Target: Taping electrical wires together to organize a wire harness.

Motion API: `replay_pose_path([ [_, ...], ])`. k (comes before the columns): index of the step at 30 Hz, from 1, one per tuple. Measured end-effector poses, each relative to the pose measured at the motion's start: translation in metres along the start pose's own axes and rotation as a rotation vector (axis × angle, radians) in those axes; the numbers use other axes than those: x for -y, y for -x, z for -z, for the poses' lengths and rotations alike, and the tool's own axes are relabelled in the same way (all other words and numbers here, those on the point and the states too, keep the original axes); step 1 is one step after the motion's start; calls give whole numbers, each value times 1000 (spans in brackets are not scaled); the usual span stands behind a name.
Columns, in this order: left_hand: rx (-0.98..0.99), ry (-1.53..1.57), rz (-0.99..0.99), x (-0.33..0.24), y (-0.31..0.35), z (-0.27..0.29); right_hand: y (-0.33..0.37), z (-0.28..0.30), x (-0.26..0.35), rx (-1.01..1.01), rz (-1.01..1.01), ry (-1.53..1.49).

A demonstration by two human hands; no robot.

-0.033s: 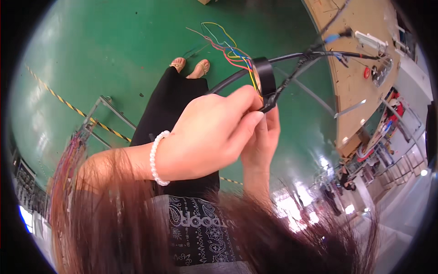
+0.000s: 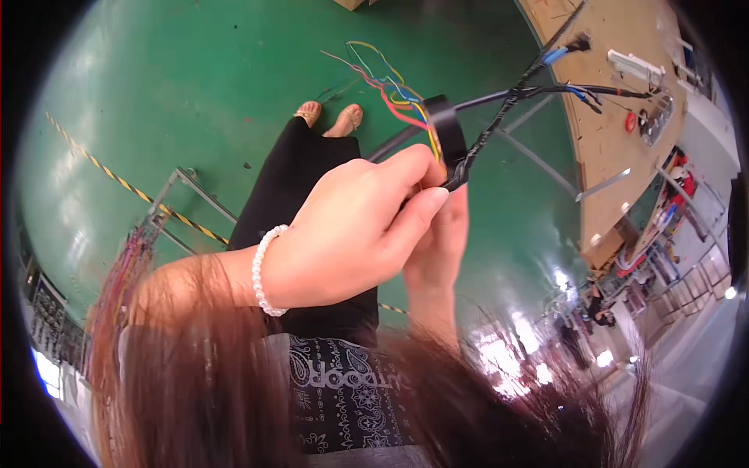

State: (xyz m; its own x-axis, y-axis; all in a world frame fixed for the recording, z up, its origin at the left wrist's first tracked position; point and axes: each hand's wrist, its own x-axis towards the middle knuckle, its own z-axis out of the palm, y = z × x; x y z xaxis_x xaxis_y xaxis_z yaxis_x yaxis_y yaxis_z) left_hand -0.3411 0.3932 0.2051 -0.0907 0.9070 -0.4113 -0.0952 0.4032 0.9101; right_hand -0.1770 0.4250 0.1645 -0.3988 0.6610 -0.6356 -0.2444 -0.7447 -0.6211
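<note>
A black-taped wire harness (image 2: 499, 117) runs from my hands up to the right toward the table. My left hand (image 2: 355, 230), with a white bead bracelet, pinches the harness's taped end between thumb and forefinger. Beneath and behind it, my right hand (image 2: 438, 249) reaches up with bent fingers; its fingertips are mostly hidden, and what they grip cannot be made out. A roll of black tape (image 2: 446, 129) stands on edge just above the fingers, against the harness. Loose red, yellow, blue and green wires (image 2: 394, 93) fan out to the upper left of the roll.
At the right is a wooden table (image 2: 573, 148) with metal legs; harness branches reach over it. A metal frame (image 2: 183, 183) hung with coloured wires stands at the left. Yellow-black striped tape (image 2: 117, 175) crosses the green floor (image 2: 156, 93). My feet (image 2: 343, 119) are below.
Both hands and the tape roll have shifted slightly left in the picture. The harness branches over the table have swung a little. My left hand keeps its pinch.
</note>
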Motion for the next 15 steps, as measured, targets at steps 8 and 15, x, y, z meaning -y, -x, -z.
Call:
replay_pose_path([
  [8, 66, 450, 332, -26, 3, -3, -20, -26, -12, 246, 51, -375],
  [15, 26, 32, 276, -32, -2, 1, -19, -5, -42, 58, 378, 130],
])
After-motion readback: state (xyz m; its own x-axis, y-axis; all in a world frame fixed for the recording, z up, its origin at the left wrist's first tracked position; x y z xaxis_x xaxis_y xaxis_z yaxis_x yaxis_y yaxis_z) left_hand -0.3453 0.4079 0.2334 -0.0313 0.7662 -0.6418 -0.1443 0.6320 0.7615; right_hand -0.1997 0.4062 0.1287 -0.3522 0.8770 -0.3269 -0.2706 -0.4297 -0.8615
